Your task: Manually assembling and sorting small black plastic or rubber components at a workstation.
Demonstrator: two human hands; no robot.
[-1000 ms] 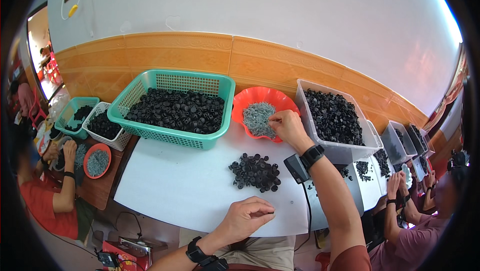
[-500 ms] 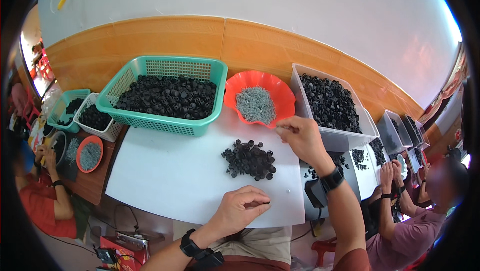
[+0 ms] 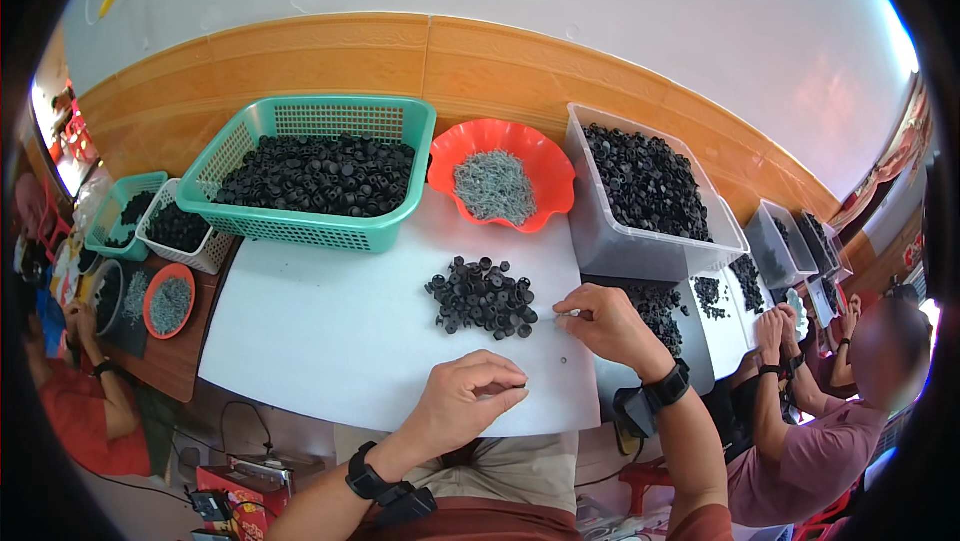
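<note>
My left hand (image 3: 465,403) is above the near edge of the white tabletop (image 3: 300,336). Its thumb and forefinger pinch a small black plastic part that is mostly hidden by the fingertips. To the right, my right hand (image 3: 612,325) has thumb and forefinger closed on a small grey metal piece (image 3: 568,314), too small to make out its exact shape. Between and beyond the hands lies a loose pile of round black plastic parts (image 3: 484,297). Farther back, a wavy-rimmed red bowl (image 3: 548,163) holds many thin grey metal pieces (image 3: 495,187).
A green basket (image 3: 340,229) of black parts stands at the back left. At the back right is a clear plastic bin (image 3: 640,253) with more black parts. People work on both sides, at left near an orange-red bowl (image 3: 153,317) and at right (image 3: 815,441).
My right hand has come from the red bowl's front rim down and nearer to my left hand. The left hand keeps its pinch. The whole view has shifted slightly.
</note>
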